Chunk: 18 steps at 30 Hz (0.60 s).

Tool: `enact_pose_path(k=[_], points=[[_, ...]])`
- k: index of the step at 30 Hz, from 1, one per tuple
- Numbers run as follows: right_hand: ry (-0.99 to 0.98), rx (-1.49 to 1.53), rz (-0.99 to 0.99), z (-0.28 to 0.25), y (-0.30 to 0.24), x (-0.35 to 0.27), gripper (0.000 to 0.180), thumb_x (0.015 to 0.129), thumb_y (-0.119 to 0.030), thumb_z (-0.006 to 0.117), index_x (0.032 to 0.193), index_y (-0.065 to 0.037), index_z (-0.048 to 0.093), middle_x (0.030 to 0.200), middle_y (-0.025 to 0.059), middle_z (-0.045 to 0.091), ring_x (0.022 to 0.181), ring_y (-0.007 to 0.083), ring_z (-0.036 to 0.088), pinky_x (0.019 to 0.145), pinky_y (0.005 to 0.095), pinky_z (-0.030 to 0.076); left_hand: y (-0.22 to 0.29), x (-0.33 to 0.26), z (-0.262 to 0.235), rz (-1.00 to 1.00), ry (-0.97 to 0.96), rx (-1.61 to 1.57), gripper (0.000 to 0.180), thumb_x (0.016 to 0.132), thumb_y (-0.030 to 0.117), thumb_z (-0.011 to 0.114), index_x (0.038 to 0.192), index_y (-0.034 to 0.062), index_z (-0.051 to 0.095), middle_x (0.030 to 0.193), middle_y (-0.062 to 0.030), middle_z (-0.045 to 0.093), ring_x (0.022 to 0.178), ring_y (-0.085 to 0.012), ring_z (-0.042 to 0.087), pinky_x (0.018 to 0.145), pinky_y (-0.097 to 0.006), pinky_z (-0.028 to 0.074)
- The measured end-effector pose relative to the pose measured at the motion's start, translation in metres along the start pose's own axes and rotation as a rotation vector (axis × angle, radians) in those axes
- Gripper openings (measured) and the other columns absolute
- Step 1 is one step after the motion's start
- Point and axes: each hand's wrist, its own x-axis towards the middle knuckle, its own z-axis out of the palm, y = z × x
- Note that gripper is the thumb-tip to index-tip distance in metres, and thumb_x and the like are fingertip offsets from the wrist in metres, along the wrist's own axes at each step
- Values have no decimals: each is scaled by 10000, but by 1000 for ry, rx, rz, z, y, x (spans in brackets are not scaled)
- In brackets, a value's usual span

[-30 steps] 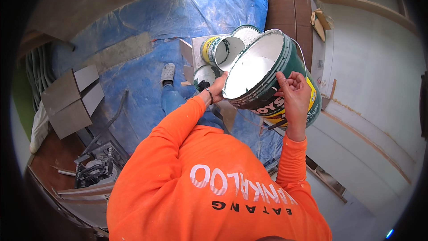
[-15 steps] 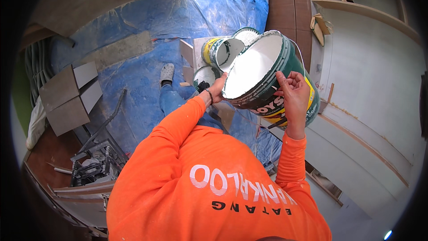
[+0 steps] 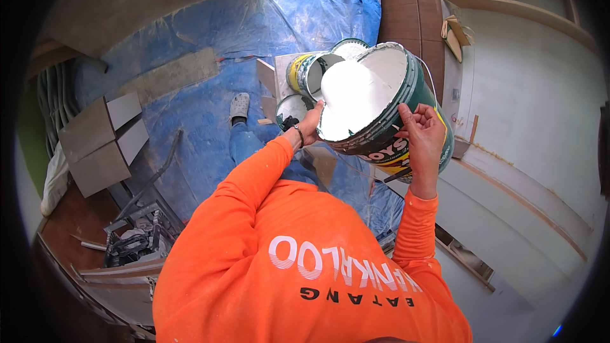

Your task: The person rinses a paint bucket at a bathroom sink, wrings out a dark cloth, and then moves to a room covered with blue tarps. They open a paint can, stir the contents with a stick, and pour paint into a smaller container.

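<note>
Tilting the big green paint bucket toward the smaller can below, the left hand grips its rim and the right hand clasps its side; pouring seems underway, needing a slow, steady tilt.

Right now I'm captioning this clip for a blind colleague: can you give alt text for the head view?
Seen from above, a person in an orange shirt tilts a large green bucket of white paint, left hand at its rim and right hand on its side, over smaller open cans standing on blue plastic sheeting.
</note>
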Motion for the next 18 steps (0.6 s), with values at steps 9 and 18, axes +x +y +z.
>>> enact_pose_path(k=[9, 18], points=[[30, 55, 5, -15, 16, -5, 310, 919, -213, 804, 982, -1, 587, 739, -17, 554, 611, 23, 530, 513, 203, 531, -12, 13, -8, 65, -34, 170, 754, 1066, 655, 179, 1525, 106, 416, 1458, -94, 560, 1287, -281, 586, 983, -598, 501], [66, 96, -17, -25, 14, -13, 296, 920, -195, 803, 980, -3, 586, 749, -14, 562, 613, 22, 533, 514, 193, 524, -5, 10, 5, 52, -39, 201, 743, 1075, 635, 216, 1526, 81, 419, 1465, -101, 557, 1292, -252, 587, 996, -535, 520]])
